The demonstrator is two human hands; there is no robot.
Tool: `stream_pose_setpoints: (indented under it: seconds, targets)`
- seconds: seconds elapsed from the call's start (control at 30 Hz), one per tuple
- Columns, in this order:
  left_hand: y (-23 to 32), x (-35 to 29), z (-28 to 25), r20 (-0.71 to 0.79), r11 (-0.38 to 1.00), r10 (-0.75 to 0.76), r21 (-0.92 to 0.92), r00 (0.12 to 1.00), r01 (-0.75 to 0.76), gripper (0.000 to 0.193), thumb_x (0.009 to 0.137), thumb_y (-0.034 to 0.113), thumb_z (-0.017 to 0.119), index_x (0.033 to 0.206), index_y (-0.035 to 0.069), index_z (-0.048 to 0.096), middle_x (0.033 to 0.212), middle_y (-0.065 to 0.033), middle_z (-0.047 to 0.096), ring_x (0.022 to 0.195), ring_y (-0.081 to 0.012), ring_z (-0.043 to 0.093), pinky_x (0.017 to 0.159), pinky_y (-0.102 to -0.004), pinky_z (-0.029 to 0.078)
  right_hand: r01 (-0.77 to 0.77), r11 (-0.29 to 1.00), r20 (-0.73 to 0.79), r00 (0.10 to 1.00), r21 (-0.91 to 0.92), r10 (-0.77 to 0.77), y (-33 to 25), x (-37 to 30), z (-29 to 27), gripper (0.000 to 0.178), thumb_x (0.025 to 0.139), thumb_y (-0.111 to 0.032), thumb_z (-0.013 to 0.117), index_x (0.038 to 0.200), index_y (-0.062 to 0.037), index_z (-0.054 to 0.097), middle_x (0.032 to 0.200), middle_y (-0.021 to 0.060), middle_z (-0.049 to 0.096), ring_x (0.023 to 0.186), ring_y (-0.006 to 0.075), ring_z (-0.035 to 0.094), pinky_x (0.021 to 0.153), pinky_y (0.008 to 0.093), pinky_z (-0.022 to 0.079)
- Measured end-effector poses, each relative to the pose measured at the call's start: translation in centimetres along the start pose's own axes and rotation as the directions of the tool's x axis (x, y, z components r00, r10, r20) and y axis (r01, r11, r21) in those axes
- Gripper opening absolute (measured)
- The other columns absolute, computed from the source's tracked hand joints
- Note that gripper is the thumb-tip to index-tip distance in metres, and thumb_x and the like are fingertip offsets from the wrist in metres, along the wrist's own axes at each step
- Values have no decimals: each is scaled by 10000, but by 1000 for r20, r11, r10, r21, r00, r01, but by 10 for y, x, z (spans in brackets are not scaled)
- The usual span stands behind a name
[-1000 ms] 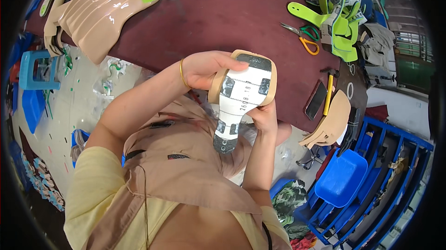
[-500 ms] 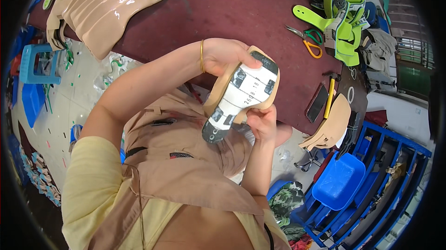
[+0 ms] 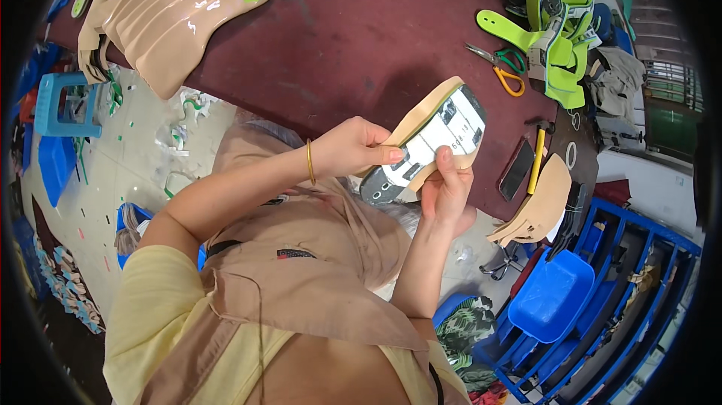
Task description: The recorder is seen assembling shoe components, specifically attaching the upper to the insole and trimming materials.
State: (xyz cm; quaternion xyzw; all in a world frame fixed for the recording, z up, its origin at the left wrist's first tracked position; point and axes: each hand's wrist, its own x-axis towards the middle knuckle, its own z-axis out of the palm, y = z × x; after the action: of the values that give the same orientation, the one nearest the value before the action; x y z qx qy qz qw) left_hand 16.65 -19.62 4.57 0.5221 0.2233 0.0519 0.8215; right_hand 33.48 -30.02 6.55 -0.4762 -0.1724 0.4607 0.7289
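Note:
A shoe insole point(image 3: 444, 136) is held tilted over the table's near edge, its white and dark underside toward me and a tan covering along its rim. My left hand point(image 3: 355, 149), with a gold bangle at the wrist, pinches it at the narrow middle, thumb on the underside. My right hand point(image 3: 448, 188) grips the opposite edge, its thumb pressed on the white face. The heel end with several punched ovals points toward my lap. The insole's other face is hidden.
On the dark red table point(image 3: 323, 51) lie stacked tan insoles point(image 3: 169, 44), lime-green insoles point(image 3: 560, 51), scissors point(image 3: 504, 65), a phone point(image 3: 516, 169) and a yellow-handled hammer point(image 3: 537, 160). Tan pieces point(image 3: 543, 202) lie at the right edge. A blue bin point(image 3: 551, 296) stands on a blue rack. A blue stool point(image 3: 68, 104) is left.
The insole has moved right and turned, its broad end now leaning further right. My left hand has slid from the broad end to the middle; my right thumb now presses on the underside.

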Motion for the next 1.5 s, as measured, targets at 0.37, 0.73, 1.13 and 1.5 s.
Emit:
stream_pose_setpoints:
  seconds: [0.37,0.73,1.13,1.5]
  targets:
    - [11,32,7,173,608,362,-789,916,-91,560,868,222,647,1354,50,428,1298,-90,536,1147,-161,550,944,-302,475,-120,965,256,950,-234,180,-10,-11,29,415,761,-32,762,1137,20,594,1021,74,660,930,166,611,832,284,484]
    - [34,53,14,-711,855,187,-222,678,-468,779,953,617,244,512,44,533,484,-4,477,480,-89,409,499,-260,344,478,480,173,818,-735,-549,32,-32,63,227,763,-27,755,953,58,663,905,131,694,790,227,659,735,323,506]
    - [57,27,11,-134,632,295,-716,946,-298,606,947,588,367,1151,49,553,1078,-48,616,953,-97,579,829,-271,483,55,957,122,992,-284,-21,-8,-10,37,278,768,19,737,1032,43,651,981,68,677,856,122,629,770,248,494]
    - [18,20,59,-553,828,383,-149,740,-541,306,929,179,555,1149,-33,574,995,-49,643,879,-87,581,760,-255,489,-30,777,-44,999,-628,2,-17,-27,57,417,945,-128,569,1303,66,478,1103,110,629,957,128,592,847,257,468]
